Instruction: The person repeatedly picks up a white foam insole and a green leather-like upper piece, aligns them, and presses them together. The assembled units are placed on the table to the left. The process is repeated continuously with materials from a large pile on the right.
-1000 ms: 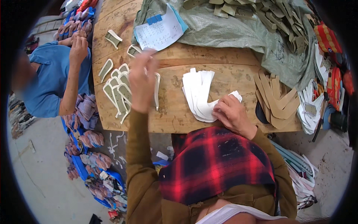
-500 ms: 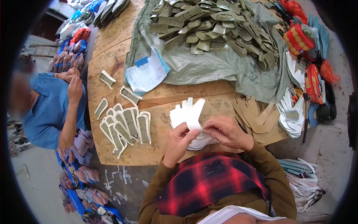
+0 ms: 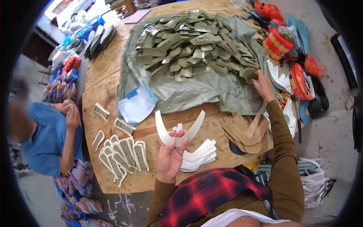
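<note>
Right fingers (image 3: 260, 78) touch olive pile (image 3: 204, 48) at right edge.

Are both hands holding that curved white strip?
No, only the left hand holds the curved white strip, while the right hand is at the heap of olive-green curved pieces.

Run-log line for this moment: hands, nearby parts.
left hand: holds white curved strip | right hand: at olive-piece pile, right edge | nearby: white strip stack, tan pieces, white-edged pieces

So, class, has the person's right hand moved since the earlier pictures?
Yes, the right hand moved forward and right, from the white stack to the olive pile's edge.
</note>
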The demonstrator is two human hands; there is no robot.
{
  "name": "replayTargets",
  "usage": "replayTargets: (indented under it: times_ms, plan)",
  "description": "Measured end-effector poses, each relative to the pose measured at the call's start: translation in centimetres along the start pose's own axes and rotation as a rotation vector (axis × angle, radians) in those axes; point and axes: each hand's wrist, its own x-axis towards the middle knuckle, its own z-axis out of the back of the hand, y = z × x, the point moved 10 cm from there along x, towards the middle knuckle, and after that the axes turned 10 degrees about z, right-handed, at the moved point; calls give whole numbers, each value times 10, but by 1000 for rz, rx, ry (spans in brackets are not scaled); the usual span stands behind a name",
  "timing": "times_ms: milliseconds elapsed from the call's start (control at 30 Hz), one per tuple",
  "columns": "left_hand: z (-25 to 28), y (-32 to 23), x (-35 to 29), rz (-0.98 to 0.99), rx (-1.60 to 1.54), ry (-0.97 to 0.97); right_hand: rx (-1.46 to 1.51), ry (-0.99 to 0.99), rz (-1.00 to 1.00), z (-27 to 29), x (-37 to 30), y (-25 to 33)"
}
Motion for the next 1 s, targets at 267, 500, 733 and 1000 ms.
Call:
replayTargets:
  times_ms: [267,500,733,1000]
  plan:
    - [-14,-5,-2,-36,-247,102,697,82,78,26,-47,144]
    - [-11,16,20,-96,-162,-31,828,489,550,49,-107,320]
    - [-26,31,15,-15,-61,-3,1485,294,-101,14,-120,318]
    - [-19,36,18,39,-179,-25,1233,290,50,-2,-150,322]
